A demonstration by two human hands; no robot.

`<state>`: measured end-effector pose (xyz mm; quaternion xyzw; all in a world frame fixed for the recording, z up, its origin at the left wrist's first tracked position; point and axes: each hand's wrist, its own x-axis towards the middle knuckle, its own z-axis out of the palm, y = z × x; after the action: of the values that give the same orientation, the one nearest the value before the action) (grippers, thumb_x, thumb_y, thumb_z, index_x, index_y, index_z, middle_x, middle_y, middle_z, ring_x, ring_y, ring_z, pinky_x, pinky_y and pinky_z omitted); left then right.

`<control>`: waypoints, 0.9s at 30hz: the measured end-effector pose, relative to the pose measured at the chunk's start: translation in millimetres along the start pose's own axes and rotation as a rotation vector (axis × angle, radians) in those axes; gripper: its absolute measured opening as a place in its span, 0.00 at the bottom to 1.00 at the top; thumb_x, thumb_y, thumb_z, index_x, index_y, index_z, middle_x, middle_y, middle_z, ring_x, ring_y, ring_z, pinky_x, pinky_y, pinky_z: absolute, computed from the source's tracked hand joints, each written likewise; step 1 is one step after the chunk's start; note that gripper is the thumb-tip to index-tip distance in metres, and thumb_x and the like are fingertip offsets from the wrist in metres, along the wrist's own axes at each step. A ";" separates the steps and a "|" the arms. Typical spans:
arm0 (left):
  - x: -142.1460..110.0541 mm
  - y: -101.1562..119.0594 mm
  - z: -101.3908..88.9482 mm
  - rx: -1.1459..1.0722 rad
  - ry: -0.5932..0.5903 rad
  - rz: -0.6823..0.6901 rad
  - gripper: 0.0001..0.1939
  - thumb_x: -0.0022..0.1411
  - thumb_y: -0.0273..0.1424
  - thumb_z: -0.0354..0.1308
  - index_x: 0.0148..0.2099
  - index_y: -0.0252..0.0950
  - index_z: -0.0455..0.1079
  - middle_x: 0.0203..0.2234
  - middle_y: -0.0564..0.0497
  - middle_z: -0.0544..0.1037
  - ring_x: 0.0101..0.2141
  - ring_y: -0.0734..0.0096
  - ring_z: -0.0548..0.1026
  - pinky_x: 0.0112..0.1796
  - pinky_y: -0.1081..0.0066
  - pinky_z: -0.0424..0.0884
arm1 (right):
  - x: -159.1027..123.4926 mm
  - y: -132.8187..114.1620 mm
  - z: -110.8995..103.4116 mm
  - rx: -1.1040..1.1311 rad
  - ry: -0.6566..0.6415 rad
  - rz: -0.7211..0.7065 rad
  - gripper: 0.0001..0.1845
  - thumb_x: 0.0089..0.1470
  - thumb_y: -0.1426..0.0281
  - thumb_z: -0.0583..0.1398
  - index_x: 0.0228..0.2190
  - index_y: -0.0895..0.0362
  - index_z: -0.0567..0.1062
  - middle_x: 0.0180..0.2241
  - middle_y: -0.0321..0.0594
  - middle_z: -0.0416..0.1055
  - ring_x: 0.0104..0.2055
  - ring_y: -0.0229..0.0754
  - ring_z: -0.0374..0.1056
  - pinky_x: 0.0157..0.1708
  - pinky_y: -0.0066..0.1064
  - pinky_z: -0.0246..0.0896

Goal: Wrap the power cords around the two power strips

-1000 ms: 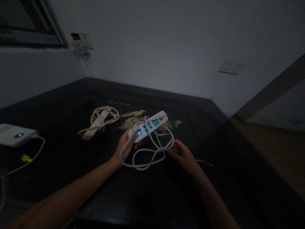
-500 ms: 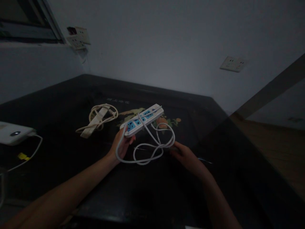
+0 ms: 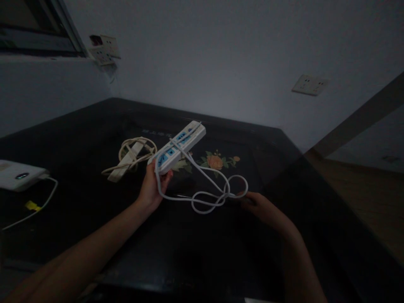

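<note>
My left hand (image 3: 153,185) is wrapped round the near end of a white power strip (image 3: 189,142) with blue sockets. The strip is raised off the table and tilts up toward its far end. Its white cord (image 3: 206,171) crosses over the strip, hangs down in front and runs in tangled loops to the right. At the right end of those loops, my right hand (image 3: 257,205) pinches the cord, its fingertips partly lost in shadow.
On the dark table (image 3: 202,252) lies a second power strip (image 3: 128,162) wound in its beige cord. A white device (image 3: 22,174) with a cable and a yellow tag (image 3: 32,206) sits at the left. Wall sockets (image 3: 309,85) are behind.
My left hand has shifted left and up with the power strip, tilting it more steeply. My right hand has moved right with the cord, and the loops are drawn out wider.
</note>
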<state>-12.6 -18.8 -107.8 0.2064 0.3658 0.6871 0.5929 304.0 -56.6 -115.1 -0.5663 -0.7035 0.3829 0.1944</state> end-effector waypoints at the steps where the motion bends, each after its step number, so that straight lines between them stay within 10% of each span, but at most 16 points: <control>1: 0.4 0.7 0.3 0.005 -0.001 0.007 0.09 0.59 0.39 0.55 0.36 0.38 0.67 0.19 0.58 0.70 0.16 0.81 0.66 0.19 0.82 0.65 | -1.9 0.6 -2.7 0.000 -0.013 0.014 0.19 0.48 0.74 0.56 0.42 0.55 0.78 0.41 0.42 0.78 0.40 0.49 0.72 0.42 0.40 0.65; 17: 14.0 20.1 -2.8 -0.071 0.064 0.153 0.06 0.58 0.35 0.57 0.34 0.38 0.69 0.23 0.56 0.74 0.19 0.80 0.69 0.18 0.80 0.66 | -36.8 56.7 -58.6 -0.061 0.157 0.335 0.12 0.39 0.70 0.59 0.29 0.56 0.80 0.23 0.38 0.75 0.25 0.43 0.68 0.26 0.32 0.61; 27: 11.2 0.8 -10.4 0.189 -0.025 0.201 0.12 0.54 0.38 0.60 0.34 0.34 0.69 0.22 0.56 0.73 0.20 0.79 0.69 0.17 0.81 0.61 | -45.4 9.6 -54.5 0.255 0.362 0.237 0.24 0.52 0.54 0.58 0.49 0.51 0.69 0.28 0.36 0.68 0.28 0.39 0.65 0.24 0.27 0.60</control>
<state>-23.0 -10.7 -115.6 0.3056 0.3988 0.7027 0.5036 361.7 -81.6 -80.7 -0.6751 -0.5318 0.3810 0.3410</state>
